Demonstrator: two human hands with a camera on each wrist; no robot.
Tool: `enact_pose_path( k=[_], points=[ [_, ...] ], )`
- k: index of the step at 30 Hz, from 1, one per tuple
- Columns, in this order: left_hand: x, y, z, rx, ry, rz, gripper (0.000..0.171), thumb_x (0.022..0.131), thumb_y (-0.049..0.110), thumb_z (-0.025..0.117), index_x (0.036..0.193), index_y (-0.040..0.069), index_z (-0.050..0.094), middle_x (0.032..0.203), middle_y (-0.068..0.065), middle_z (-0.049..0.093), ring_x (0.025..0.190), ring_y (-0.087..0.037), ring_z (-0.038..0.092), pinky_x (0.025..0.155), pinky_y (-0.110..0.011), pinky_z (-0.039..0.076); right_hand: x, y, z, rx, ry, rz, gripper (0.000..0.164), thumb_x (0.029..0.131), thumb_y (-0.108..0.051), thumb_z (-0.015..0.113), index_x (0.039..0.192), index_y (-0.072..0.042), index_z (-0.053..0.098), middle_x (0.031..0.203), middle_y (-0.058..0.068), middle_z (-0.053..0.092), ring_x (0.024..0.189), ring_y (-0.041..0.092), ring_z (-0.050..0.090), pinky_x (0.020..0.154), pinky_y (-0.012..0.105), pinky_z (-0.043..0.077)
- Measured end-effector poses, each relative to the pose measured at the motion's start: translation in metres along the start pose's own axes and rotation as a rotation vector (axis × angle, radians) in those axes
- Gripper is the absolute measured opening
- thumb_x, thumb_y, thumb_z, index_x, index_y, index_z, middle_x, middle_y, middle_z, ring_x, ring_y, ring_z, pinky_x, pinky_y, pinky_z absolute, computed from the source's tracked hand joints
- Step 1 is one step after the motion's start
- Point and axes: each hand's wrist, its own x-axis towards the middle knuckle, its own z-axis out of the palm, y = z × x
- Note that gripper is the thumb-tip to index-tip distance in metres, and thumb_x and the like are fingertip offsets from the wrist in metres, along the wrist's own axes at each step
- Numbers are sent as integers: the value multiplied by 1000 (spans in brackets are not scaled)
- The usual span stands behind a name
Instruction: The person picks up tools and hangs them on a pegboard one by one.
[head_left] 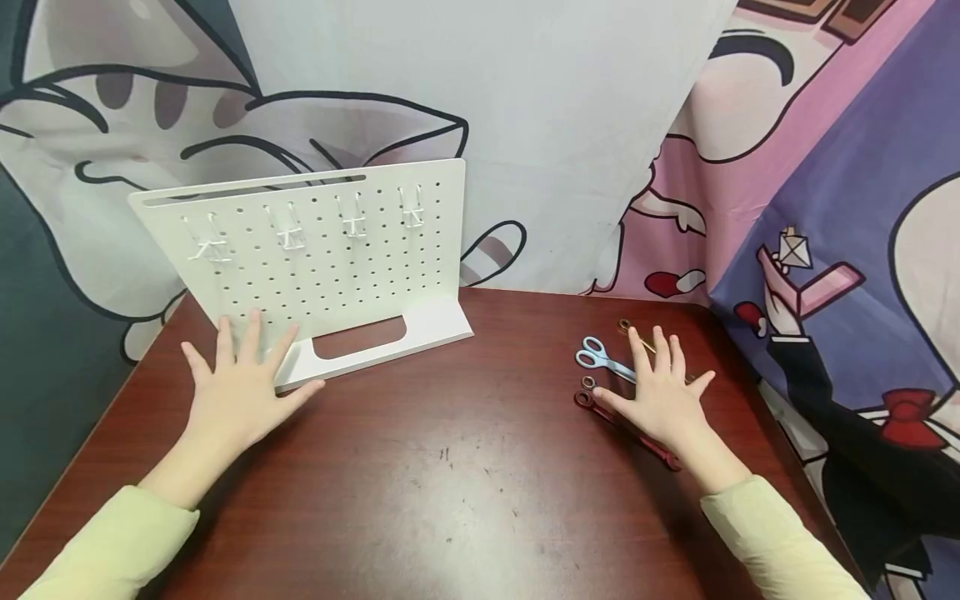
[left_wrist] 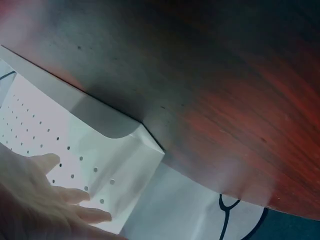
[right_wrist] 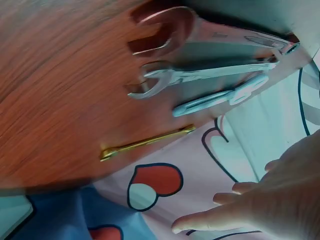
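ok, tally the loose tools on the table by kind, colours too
Wrenches: 3 (red wrench, silver wrench, gold wrench)
Scissors: 1 pair (light blue)
Total: 4

The smooth, matt pegboard (head_left: 322, 250) stands on a glossy, wood-grained tabletop (head_left: 465, 500) before creased cloth (head_left: 540, 167). Right of it, the silver wrench (right_wrist: 215, 74) looks shiny metal.

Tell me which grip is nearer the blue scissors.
Right. The right grip is spread close by the scissors, partly hiding them in the head view; the left grip is across the table, by the white pegboard.
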Motion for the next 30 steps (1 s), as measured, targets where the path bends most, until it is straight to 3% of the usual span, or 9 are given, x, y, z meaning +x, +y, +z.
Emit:
enact_pose_path(
  k=[5,10,12,17,20,25,30],
  points=[
    [-4,-5,-3,2,65,30,93,92,71,61,164,18,37,171,-32,22,157,-63,12,114,-91,-2,6,-10,3,45,92,-51,104,90,-57,76,169,-16,22,169,34,22,155,58,21,105,96,17],
    [-7,-15,-7,14,175,95,86,91,60,66,159,13,43,166,-33,30,157,-59,18,121,-85,5,16,-21,8,112,156,-131,92,94,-32,79,165,-5,29,163,36,32,146,59,38,117,78,32],
    [-8,-20,-9,15,224,122,83,94,64,58,157,11,46,163,-35,33,156,-59,21,124,-80,8,22,-28,10,139,168,-150,89,95,-27,78,166,-4,29,162,36,35,145,58,41,118,73,36],
    [-8,-35,-14,3,382,182,94,101,79,21,152,6,52,156,-38,42,148,-60,34,128,-73,17,35,-47,12,210,215,-182,81,97,-23,76,164,-4,34,163,29,40,149,49,42,120,66,39],
    [-7,-43,-18,-8,488,199,91,103,76,23,148,3,55,151,-38,48,142,-60,43,127,-72,23,42,-62,13,266,250,-213,76,98,-21,75,162,-3,39,162,26,44,150,45,43,123,62,38],
    [-7,-54,-25,-58,588,144,86,105,71,31,147,1,56,147,-34,55,136,-57,50,127,-67,28,55,-88,16,362,275,-257,67,100,-18,72,159,-2,44,160,21,49,150,41,45,125,58,36],
    [-5,-64,-29,-127,608,18,92,102,76,34,149,0,54,147,-31,56,134,-56,51,126,-64,31,72,-113,22,432,291,-268,61,102,-19,69,157,-3,48,157,21,54,149,39,47,126,55,37]
  ],
)
